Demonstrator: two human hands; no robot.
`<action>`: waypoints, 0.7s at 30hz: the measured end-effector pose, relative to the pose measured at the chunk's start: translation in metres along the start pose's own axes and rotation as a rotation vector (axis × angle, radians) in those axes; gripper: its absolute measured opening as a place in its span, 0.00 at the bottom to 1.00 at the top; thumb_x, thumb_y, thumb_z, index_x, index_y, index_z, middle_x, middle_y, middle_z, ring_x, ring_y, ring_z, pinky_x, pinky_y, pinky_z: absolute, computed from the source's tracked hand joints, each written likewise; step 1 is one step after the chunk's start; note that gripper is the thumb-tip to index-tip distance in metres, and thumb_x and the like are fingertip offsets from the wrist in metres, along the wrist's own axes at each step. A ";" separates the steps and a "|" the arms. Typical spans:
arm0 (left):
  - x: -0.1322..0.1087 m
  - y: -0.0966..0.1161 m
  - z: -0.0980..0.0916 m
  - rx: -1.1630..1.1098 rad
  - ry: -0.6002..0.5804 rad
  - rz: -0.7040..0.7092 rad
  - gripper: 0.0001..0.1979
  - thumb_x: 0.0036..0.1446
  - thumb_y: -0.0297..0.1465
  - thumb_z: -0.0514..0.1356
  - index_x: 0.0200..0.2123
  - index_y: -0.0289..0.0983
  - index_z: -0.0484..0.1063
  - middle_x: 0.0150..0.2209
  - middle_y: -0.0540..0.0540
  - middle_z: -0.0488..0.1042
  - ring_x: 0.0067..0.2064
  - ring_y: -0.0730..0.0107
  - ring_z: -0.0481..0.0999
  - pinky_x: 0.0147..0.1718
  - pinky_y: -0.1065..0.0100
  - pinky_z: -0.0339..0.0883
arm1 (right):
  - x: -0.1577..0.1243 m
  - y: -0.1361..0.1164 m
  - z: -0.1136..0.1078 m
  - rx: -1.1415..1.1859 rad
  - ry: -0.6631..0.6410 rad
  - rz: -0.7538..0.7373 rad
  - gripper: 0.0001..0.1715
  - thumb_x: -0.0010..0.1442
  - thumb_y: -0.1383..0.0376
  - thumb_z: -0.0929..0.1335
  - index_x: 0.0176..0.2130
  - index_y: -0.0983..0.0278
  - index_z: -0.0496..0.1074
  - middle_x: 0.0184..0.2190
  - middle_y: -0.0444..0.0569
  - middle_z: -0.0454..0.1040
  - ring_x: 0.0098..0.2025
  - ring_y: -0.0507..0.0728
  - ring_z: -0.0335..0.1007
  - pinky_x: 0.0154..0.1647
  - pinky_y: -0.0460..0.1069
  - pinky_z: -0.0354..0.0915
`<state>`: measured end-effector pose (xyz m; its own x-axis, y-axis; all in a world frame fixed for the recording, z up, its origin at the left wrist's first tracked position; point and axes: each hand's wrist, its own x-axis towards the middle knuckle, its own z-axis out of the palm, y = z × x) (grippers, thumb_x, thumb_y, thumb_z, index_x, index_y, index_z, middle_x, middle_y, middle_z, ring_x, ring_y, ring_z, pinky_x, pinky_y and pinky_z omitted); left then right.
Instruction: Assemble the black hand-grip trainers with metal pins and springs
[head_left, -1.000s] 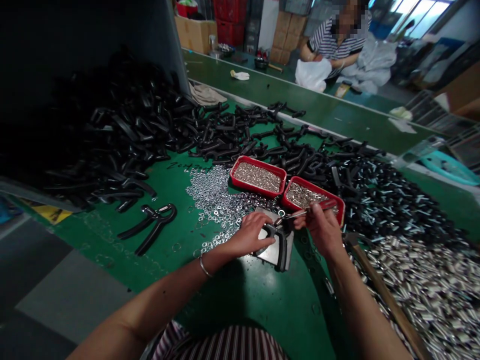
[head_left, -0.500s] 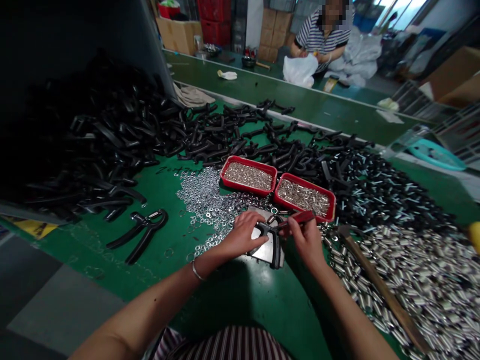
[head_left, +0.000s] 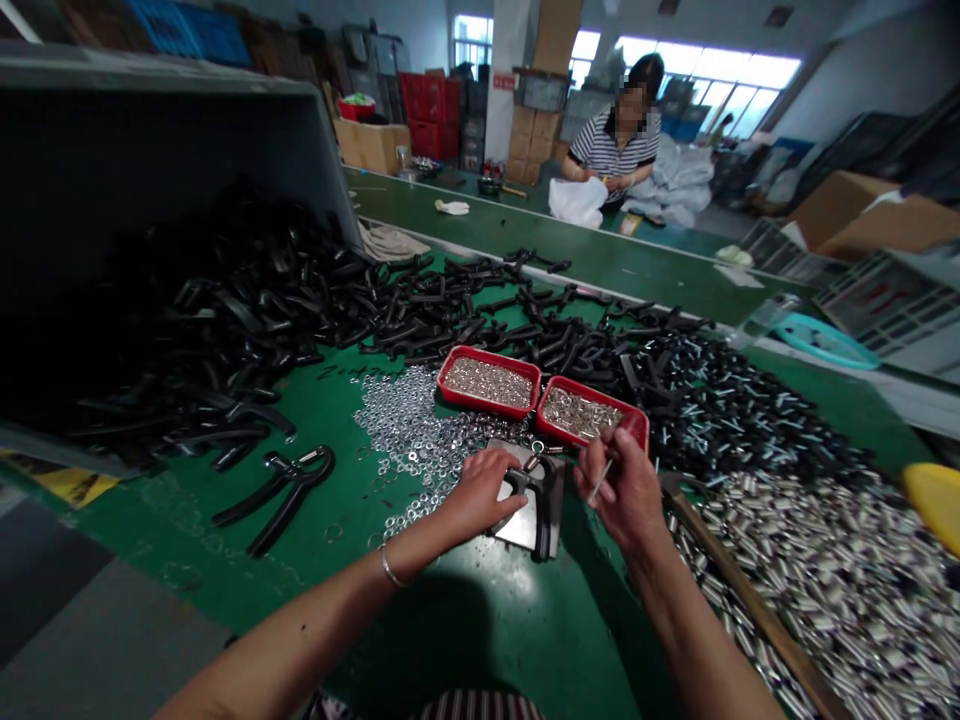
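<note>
My left hand (head_left: 480, 490) presses down on a black handle part (head_left: 541, 495) that lies on a small metal plate (head_left: 517, 520) on the green table (head_left: 480, 620). My right hand (head_left: 622, 485) is closed in a pinch on a thin metal pin (head_left: 600, 482), held just right of the handle part. Two red trays (head_left: 489, 382) (head_left: 586, 412) of small shiny metal pieces stand right behind my hands. A heap of silver washers (head_left: 409, 425) lies to the left of the trays.
A big pile of black handles (head_left: 225, 310) covers the table's left and back. Black-and-silver bolts (head_left: 720, 400) and silver sleeves (head_left: 840, 580) fill the right side. A wooden-handled hammer (head_left: 750, 600) lies by my right forearm. One assembled hand grip (head_left: 281, 490) lies at left. Another person (head_left: 611, 150) sits beyond the far table.
My head has tilted up, so more of the room shows. My right hand has drawn back from the handle part and now holds the pin lower, pointing downward. My left hand stays on the part.
</note>
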<state>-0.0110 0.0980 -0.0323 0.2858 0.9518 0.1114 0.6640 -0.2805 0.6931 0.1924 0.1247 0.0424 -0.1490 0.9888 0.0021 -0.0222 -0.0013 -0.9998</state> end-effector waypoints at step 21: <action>0.139 -0.049 -0.095 0.496 0.186 -0.020 0.11 0.56 0.20 0.54 0.31 0.34 0.77 0.34 0.35 0.77 0.42 0.49 0.76 0.50 0.51 0.65 | 0.112 0.009 0.042 -1.292 -0.256 -0.401 0.10 0.64 0.69 0.65 0.36 0.65 0.77 0.39 0.55 0.79 0.47 0.60 0.72 0.51 0.50 0.63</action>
<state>-0.0691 0.2557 0.0168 0.1723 0.9507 0.2579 0.9281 -0.2444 0.2809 0.1342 0.2296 0.0344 -0.5300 0.8337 0.1553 0.7987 0.5523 -0.2389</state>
